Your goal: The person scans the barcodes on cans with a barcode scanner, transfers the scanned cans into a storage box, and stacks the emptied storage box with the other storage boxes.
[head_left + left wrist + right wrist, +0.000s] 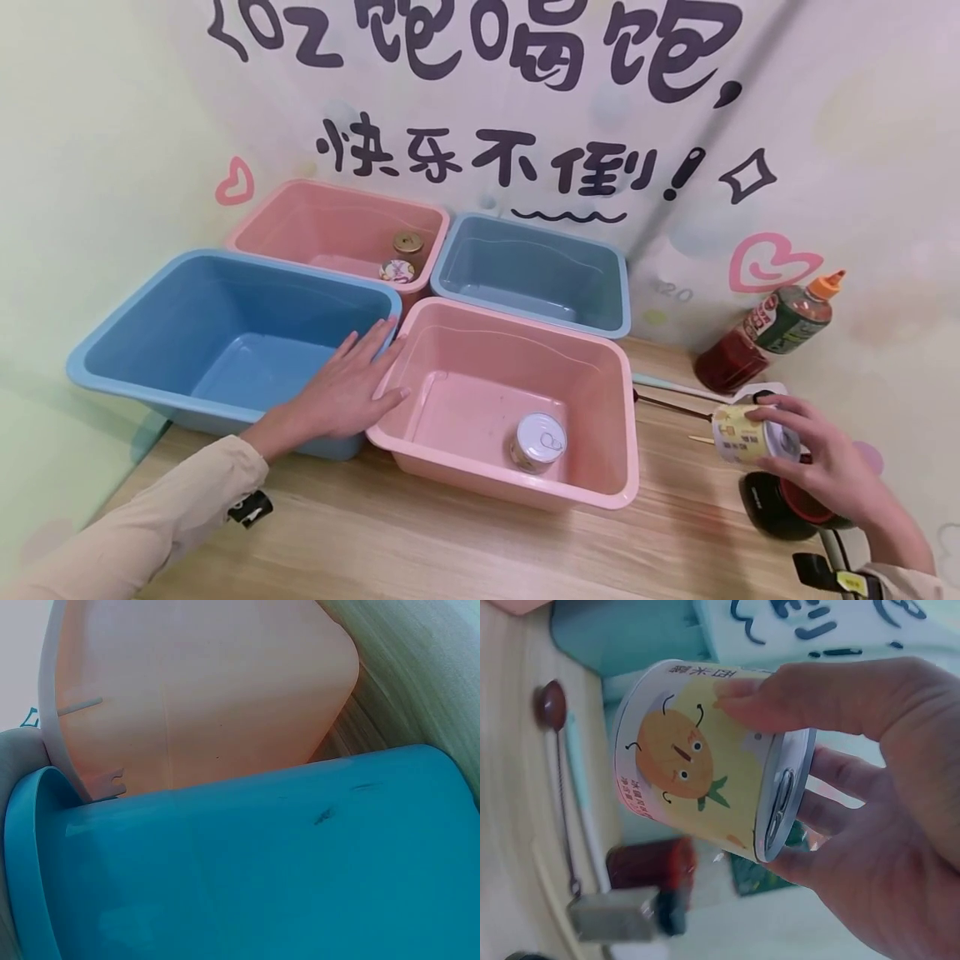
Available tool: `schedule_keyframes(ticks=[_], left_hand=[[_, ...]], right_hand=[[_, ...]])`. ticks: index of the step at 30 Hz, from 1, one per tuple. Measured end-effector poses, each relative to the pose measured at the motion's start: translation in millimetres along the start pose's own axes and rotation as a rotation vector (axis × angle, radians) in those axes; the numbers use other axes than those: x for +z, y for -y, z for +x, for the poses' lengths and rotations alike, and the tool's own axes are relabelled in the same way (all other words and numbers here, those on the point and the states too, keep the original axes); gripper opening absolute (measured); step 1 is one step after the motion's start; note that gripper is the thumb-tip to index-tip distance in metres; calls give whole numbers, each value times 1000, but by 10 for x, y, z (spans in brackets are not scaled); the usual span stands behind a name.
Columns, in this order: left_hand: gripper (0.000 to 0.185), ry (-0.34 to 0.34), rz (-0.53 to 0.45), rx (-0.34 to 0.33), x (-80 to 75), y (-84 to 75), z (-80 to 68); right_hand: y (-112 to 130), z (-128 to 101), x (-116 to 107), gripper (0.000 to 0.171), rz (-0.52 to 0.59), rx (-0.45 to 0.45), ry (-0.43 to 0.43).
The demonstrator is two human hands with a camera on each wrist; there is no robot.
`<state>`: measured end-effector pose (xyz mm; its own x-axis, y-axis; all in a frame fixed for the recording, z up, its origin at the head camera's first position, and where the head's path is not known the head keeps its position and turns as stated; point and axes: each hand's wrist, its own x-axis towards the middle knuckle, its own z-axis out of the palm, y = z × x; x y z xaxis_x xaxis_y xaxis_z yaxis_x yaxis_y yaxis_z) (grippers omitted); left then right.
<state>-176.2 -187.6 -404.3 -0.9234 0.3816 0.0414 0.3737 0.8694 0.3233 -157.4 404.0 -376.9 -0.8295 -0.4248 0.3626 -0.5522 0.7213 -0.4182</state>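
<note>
Yellow can (744,432): you held it in the air above the right end of the surface (420,542), tipped on its side, well apart from the tubs; in the right wrist view its label (682,754) showed a cartoon fruit face and its pull-tab lid faced your palm.
Right hand (828,462): your fingers (832,697) and thumb were curled round the yellow can, gripping it by its sides.
Left hand (348,387): you had it spread flat, fingers straight, resting on the rim where the near blue tub (225,333) met the near pink tub (510,392).
Near pink tub: it held one silver-topped can (538,442) standing upright close to its front wall.
Far pink tub (337,225): it held a gold-lidded jar (408,245) and a small round tin (397,270) just beside it.
Far blue tub (532,271): it sat behind the near pink tub, against the wall.
Sauce bottle (772,329): it leaned against the wall with its orange cap up, beyond your right hand.
Spoon (671,406): it lay on the surface between the near pink tub and the yellow can.
Dark bowl (780,504): it sat under your right hand.
</note>
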Motion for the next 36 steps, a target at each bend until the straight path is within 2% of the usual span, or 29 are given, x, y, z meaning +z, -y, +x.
schedule_keyframes(ticks=[5,11,17,20,30,36], left_hand=[[75,0,4,1,-9,-10,5],[75,-2,1,3,-12,-8,-4],[72,-26,9,24,-21,-10,-20],[71,-35,12,34,-15,-6,-22],[72,-37,10,37,-2,6,-33],[74,-18,16,20,-3,7,-19]], right_hand=[[133,303,-123,63,-73,-38,14],[408,799,-219,62,-93,-111,18],[683,1352,-197,55,-129,-162,93],[795,1607,-116,51,-119,-156,143],[1042,2373,367,47,44,-112,320],[1050,2742,722,47,52,-95,360]])
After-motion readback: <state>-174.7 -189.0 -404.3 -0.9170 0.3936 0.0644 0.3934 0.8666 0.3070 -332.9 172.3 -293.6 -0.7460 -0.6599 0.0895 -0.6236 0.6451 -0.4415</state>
